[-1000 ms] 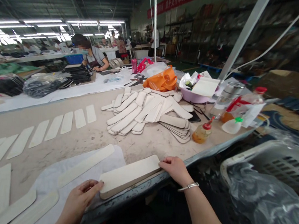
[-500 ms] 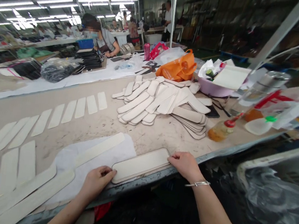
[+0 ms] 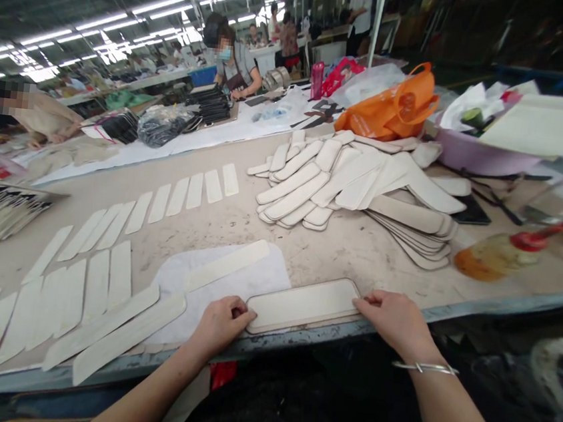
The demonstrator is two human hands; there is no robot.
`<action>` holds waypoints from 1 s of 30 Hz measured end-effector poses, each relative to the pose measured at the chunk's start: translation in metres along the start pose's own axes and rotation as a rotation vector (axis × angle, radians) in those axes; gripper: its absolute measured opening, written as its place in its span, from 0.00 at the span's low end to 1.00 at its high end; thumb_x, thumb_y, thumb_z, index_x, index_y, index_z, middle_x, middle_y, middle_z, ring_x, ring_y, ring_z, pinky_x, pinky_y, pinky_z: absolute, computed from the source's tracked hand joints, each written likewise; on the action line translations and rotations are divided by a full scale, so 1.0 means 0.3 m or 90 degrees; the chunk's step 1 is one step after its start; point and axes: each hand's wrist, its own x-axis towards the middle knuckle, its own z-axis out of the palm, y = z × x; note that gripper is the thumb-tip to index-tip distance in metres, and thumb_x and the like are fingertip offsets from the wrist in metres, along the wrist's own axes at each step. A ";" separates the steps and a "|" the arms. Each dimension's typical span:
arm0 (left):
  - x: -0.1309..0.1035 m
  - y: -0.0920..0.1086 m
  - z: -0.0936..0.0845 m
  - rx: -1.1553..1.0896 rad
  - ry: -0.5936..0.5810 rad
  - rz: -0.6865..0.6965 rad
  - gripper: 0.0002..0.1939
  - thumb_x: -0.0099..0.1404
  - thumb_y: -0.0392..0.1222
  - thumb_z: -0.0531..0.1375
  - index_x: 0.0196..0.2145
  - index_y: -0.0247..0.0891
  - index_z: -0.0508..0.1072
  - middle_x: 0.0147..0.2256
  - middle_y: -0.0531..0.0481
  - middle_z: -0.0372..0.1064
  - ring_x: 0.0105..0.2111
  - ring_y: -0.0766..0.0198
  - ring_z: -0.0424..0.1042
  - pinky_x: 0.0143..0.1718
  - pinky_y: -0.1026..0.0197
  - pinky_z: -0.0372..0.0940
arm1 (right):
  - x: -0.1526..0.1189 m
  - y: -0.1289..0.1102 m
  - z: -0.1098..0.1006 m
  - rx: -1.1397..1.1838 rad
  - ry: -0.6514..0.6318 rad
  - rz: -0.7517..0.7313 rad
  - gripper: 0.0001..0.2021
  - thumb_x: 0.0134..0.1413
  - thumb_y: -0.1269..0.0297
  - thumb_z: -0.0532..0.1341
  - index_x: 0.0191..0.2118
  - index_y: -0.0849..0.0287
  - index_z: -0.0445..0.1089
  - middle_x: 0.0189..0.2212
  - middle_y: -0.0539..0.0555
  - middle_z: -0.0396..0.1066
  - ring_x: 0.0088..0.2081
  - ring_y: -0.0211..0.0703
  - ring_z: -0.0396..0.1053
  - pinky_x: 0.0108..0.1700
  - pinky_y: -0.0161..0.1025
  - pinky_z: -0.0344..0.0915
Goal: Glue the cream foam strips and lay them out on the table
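A long cream panel with rounded corners and a dark edge (image 3: 304, 305) lies by the table's front edge. My left hand (image 3: 223, 322) pinches its left end between thumb and fingers. At the panel's right end, my right hand (image 3: 391, 316) grips the corner with closed fingertips. Left of it, a cream strip (image 3: 228, 266) rests on a white cloth (image 3: 275, 271). Two longer strips, one of them (image 3: 132, 336) nearest the edge, lie beside my left forearm. Behind the panel is a heap of similar edged pieces (image 3: 298, 189).
Rows of cream strips (image 3: 161, 204) cover the table's left part. An orange bag (image 3: 387, 111), a lilac basin (image 3: 479, 151) and a bottle of amber liquid (image 3: 498, 254) stand at the right. People work at the far side, one (image 3: 239, 65) wearing a mask.
The view has turned left, so the table and hands appear further right. A second person and a stack of pieces now show at the left. Both hands keep hold of the panel's ends.
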 end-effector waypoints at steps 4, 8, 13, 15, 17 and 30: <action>-0.036 -0.083 0.027 -0.019 0.135 0.148 0.11 0.58 0.47 0.63 0.33 0.37 0.72 0.29 0.51 0.69 0.25 0.66 0.68 0.28 0.64 0.64 | 0.005 0.001 0.000 -0.018 -0.012 0.001 0.12 0.53 0.53 0.58 0.26 0.52 0.73 0.22 0.50 0.71 0.29 0.45 0.69 0.32 0.37 0.56; -0.064 -0.141 0.048 -0.053 0.191 0.457 0.14 0.64 0.39 0.60 0.48 0.37 0.71 0.45 0.40 0.70 0.43 0.60 0.71 0.41 0.59 0.69 | 0.007 0.004 0.003 -0.027 -0.010 -0.010 0.13 0.53 0.53 0.58 0.25 0.53 0.73 0.22 0.50 0.71 0.29 0.46 0.69 0.32 0.38 0.56; -0.053 -0.138 0.058 -0.036 0.151 0.552 0.14 0.65 0.35 0.58 0.49 0.38 0.73 0.43 0.41 0.73 0.41 0.61 0.72 0.41 0.58 0.70 | 0.006 0.008 0.009 -0.022 0.006 -0.004 0.12 0.53 0.53 0.60 0.25 0.53 0.72 0.23 0.49 0.71 0.28 0.45 0.68 0.31 0.37 0.56; -0.046 -0.135 0.061 -0.040 0.166 0.552 0.13 0.65 0.35 0.58 0.47 0.38 0.74 0.42 0.41 0.73 0.39 0.62 0.72 0.40 0.59 0.70 | 0.008 0.010 0.012 -0.017 0.010 -0.006 0.12 0.53 0.53 0.60 0.25 0.53 0.73 0.23 0.50 0.71 0.28 0.45 0.68 0.31 0.38 0.56; -0.043 -0.138 0.066 -0.047 0.180 0.563 0.13 0.65 0.34 0.59 0.47 0.38 0.74 0.42 0.42 0.74 0.39 0.63 0.72 0.39 0.60 0.70 | 0.010 0.011 0.013 -0.006 0.014 -0.012 0.12 0.53 0.54 0.60 0.25 0.53 0.73 0.23 0.49 0.71 0.28 0.44 0.68 0.31 0.37 0.56; -0.029 -0.185 0.097 -0.069 0.174 0.580 0.15 0.65 0.33 0.58 0.49 0.39 0.73 0.43 0.43 0.73 0.41 0.62 0.72 0.41 0.61 0.71 | -0.002 -0.016 0.005 0.060 0.041 -0.003 0.07 0.50 0.63 0.61 0.24 0.56 0.73 0.21 0.48 0.70 0.26 0.41 0.66 0.30 0.35 0.54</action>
